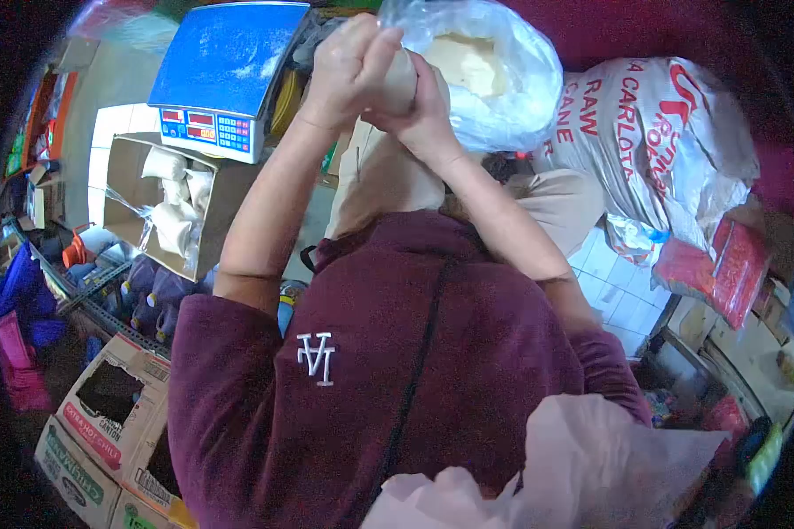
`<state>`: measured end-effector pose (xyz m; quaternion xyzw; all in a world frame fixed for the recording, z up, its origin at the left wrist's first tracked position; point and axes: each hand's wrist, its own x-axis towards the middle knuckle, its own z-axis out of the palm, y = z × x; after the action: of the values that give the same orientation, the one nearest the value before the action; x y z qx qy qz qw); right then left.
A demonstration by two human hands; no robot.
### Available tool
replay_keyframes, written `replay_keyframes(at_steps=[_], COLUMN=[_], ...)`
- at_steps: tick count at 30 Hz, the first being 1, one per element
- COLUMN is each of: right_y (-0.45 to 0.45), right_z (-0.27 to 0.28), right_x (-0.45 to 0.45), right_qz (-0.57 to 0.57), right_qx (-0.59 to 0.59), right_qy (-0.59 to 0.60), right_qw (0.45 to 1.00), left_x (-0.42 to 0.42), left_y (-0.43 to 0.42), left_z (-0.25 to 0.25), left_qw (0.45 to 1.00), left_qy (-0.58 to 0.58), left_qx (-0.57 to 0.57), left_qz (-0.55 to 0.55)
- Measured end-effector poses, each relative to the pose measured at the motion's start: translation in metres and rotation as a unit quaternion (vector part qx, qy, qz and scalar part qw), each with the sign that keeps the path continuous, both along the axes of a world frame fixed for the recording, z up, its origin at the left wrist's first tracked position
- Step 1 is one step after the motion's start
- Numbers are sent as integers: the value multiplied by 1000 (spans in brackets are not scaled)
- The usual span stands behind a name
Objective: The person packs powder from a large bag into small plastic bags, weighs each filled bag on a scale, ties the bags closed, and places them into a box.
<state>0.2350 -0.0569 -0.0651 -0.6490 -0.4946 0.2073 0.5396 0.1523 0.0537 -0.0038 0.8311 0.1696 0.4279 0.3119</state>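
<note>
Both hands are around a filled, pale plastic bag (399, 86) at the top centre. My left hand (425, 110) wraps its right side and underside. My right hand (355, 63) is closed at the top of the bag, its fingers pressed together. Just behind and to the right stands a large open clear bag (525, 97) with cream-coloured powder (468, 66) inside. A digital scale with a blue plate (225, 53) is left of my hands, its red display lit. Below the scale, an open cardboard box (213, 225) holds several filled white bags (172, 225).
A large white sack with red print (653, 132) stands at the right, with red packages (732, 273) below it. Cartons (119, 397) are stacked at the lower left beside a shelf of goods. Pale crumpled material (582, 458) is at the bottom right.
</note>
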Motion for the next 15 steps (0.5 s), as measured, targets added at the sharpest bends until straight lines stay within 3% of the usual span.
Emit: replay_keyframes(at_steps=[9,12,15], right_y=[-7,-9,-11], right_z=[-25,-33,-33], right_x=[3,5,8], right_qz=[-12,3,-6], right_qx=[51,51,45], right_qy=[-12,115,25], right_qw=[999,992,999], left_x=[5,5,8], left_y=[-7,-14,-14], left_z=[-7,-5,-11], left_qw=[999,998,998], left_qy=[-19,21,43], left_qx=[35,25,34], left_qz=[-23,-49,-31])
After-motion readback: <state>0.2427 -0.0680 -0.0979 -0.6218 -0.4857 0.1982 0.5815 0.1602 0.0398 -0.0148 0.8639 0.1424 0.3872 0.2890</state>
